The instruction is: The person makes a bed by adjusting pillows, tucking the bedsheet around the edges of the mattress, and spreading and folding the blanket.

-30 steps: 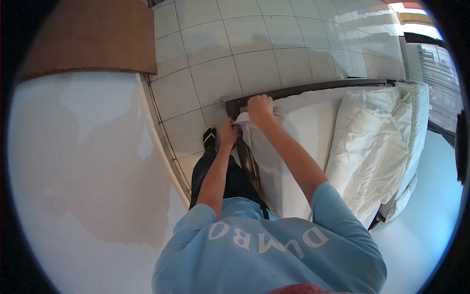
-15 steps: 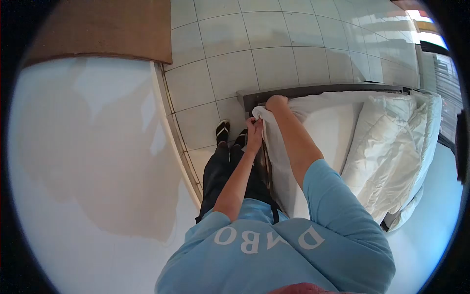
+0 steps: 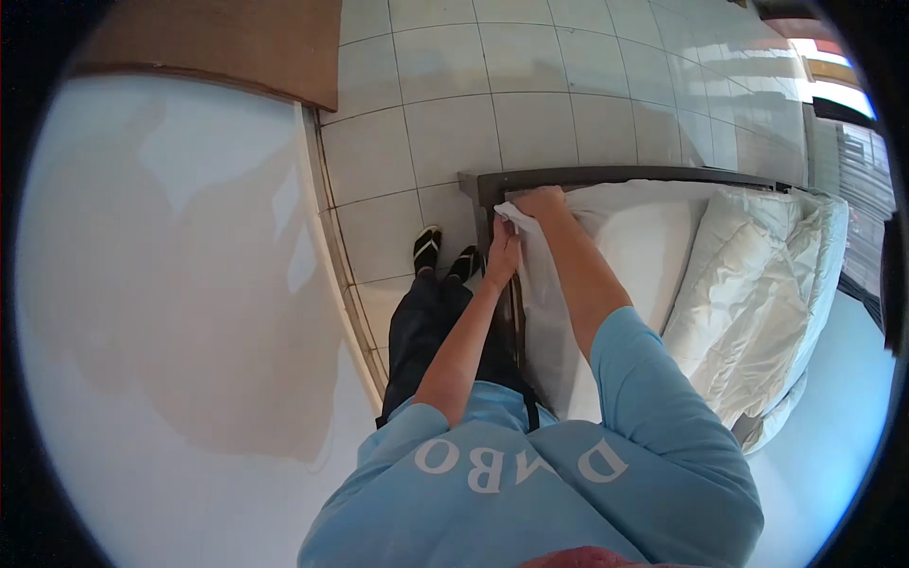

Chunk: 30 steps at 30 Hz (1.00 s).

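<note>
A white bed sheet (image 3: 544, 312) covers the mattress of a bed with a dark wooden frame (image 3: 606, 174). At the bed's near-left corner, my left hand (image 3: 505, 248) is closed on the sheet's gathered edge, just inside the frame post. My right hand (image 3: 542, 201) is curled at the same corner, a little farther along the end board. Its fingers are bent down over the sheet beside the frame and are partly hidden. Both hands are close together, with a raised fold of sheet between them.
A folded white duvet (image 3: 739, 312) lies across the bed on the right. A white wall (image 3: 189, 284) stands close on my left, below a brown door panel (image 3: 208, 47). Tiled floor (image 3: 530, 128) runs beyond the bed; a curtained window (image 3: 864, 180) is at far right.
My left hand has shifted slightly up and right with the sheet's edge. My right hand has flattened and pressed lower at the corner. The view has tilted slightly.
</note>
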{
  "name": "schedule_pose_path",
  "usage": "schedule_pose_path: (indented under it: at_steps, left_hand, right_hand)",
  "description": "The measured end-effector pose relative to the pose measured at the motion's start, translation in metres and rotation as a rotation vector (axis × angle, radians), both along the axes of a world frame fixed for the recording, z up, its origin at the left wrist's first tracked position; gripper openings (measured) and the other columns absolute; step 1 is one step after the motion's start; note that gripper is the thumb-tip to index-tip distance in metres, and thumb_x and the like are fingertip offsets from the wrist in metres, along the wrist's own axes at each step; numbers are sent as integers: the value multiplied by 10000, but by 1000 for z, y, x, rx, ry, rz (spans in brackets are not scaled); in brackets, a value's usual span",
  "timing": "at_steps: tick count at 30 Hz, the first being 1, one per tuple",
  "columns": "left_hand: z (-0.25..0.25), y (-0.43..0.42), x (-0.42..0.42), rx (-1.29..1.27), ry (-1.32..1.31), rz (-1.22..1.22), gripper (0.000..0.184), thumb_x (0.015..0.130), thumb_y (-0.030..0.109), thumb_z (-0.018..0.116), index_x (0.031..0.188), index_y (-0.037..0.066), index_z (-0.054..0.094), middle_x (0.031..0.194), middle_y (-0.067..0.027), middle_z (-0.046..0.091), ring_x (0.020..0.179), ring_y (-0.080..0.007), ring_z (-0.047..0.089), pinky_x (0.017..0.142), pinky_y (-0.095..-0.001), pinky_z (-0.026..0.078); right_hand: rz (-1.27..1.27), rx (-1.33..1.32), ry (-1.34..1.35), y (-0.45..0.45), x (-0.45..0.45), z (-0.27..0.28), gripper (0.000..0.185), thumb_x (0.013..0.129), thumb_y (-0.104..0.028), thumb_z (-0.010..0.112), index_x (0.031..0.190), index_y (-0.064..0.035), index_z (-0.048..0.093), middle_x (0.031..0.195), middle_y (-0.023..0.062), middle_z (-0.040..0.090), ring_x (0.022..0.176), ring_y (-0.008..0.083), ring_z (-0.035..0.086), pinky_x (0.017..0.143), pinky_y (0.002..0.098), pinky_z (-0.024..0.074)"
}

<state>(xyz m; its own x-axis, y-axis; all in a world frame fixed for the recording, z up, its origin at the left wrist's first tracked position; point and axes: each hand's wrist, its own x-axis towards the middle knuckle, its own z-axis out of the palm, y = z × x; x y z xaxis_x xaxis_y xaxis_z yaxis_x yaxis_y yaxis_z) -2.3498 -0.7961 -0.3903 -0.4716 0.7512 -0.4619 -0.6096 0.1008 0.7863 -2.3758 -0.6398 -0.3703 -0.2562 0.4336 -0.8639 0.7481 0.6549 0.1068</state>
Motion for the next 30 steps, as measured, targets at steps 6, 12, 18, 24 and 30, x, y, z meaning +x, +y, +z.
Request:
schedule_pose_path:
  at_steps: [6, 12, 18, 24, 30]
  left_hand:
    - [-19, 9, -35, -183, -119, -122, 357, 895, 154, 431, 1237, 62, 395, 1010, -81, 548, 815, -153, 559, 663, -309, 505]
    - [-8, 26, -49, -299, 436, -70, 115, 796, 35, 477, 832, -12, 575, 667, -72, 606, 605, -196, 579, 515, -294, 448]
    - [-44, 50, -16, -97, -472, 32, 208, 840, 201, 485, 959, 45, 555, 956, -33, 595, 849, -173, 557, 674, -288, 430]
    - [-18, 33, -21, -236, -569, -111, 398, 865, 335, 461, 1141, 49, 478, 1096, -56, 529, 984, -154, 498, 814, -299, 397]
    - [-3, 22, -5, -189, -175, 26, 507, 879, 422, 409, 1203, 33, 433, 1119, -75, 518, 1050, -174, 459, 912, -284, 316]
  right_hand:
    - [35, -85, -34, -1, -5, 31, 547, 849, -478, 270, 1226, -130, 461, 1289, 90, 414, 1219, 232, 358, 998, 351, 256]
    - [44, -43, 72, -15, -16, 87, 599, 842, -519, 241, 1187, -106, 503, 1256, 127, 447, 1176, 276, 411, 989, 351, 283]
    - [121, -71, -69, -5, -7, 38, 491, 808, -387, 428, 1213, -114, 479, 1229, 118, 482, 1135, 272, 457, 948, 384, 318]
    - [-27, 49, -2, -5, -5, 19, 399, 797, -284, 493, 1141, -101, 410, 1110, 144, 554, 1068, 287, 511, 886, 408, 354]
    - [-83, 36, -11, -3, -7, 13, 356, 807, -233, 504, 1124, -104, 409, 1093, 141, 562, 1037, 295, 530, 866, 408, 371]
